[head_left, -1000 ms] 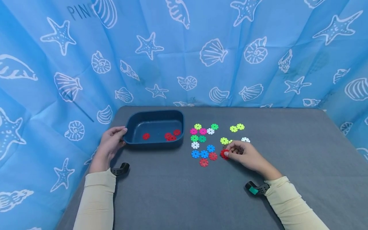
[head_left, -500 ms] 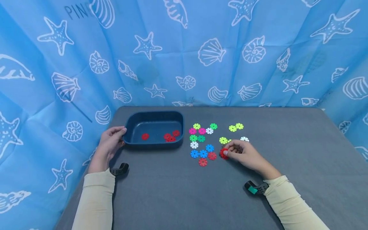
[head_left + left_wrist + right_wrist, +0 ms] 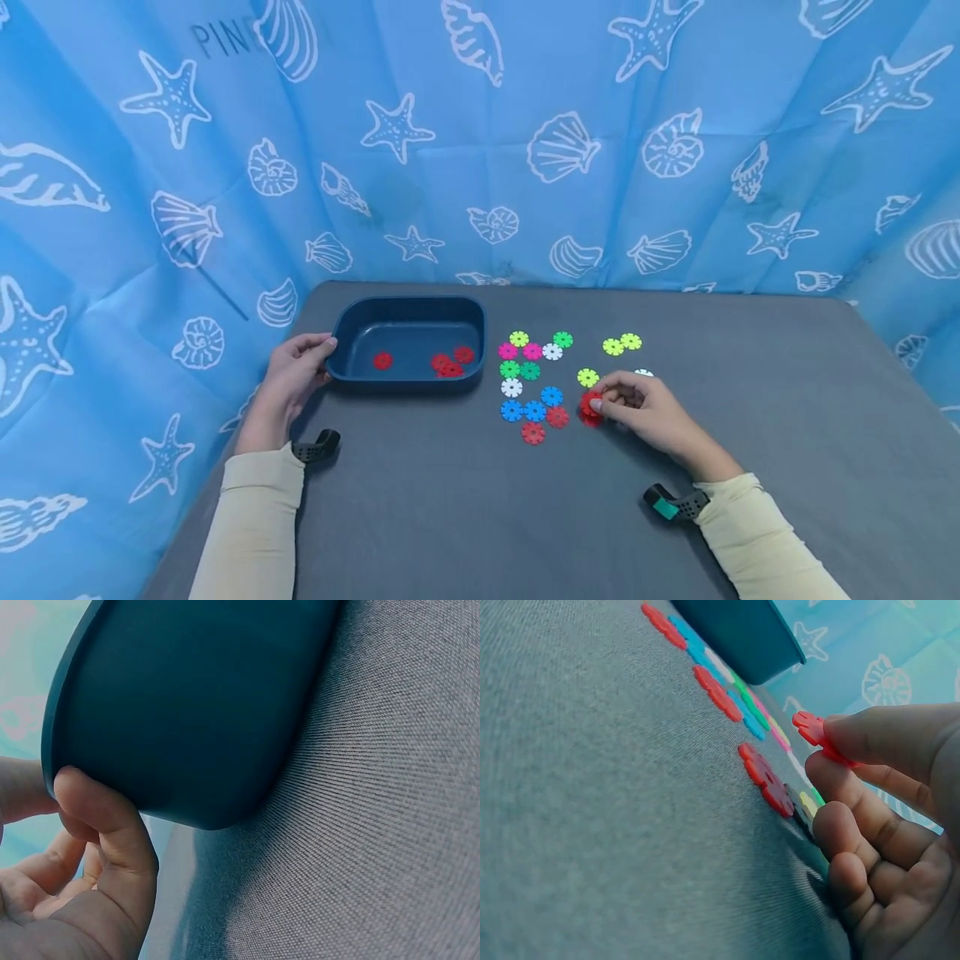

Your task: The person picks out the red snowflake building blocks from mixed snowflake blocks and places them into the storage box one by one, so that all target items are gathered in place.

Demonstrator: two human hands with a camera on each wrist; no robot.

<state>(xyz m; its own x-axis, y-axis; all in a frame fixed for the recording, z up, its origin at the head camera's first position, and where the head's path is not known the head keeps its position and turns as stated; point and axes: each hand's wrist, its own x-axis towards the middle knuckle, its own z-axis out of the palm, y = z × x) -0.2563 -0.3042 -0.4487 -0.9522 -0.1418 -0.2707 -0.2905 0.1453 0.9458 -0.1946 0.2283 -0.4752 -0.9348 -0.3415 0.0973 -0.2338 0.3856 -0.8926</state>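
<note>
My left hand pinches the left end of a dark blue plastic bin, thumb on the outer wall and fingers at the rim. Several red notched discs lie inside the bin. Between thumb and index finger, my right hand pinches a red notched plastic disc, raised off the table. Its other fingers are curled. Another red disc lies flat on the cloth just below, beside a dark disc partly hidden by the fingers.
Left of my right hand lie loose discs: two red, several blue, plus green, pink, white and yellow ones. Two yellow discs sit farther back. A grey cloth covers the table; a blue shell-patterned curtain hangs behind.
My right hand has lifted the pinched red disc slightly, so another red disc shows beneath it. The left hand keeps its hold on the bin. The head view has shifted a little.
</note>
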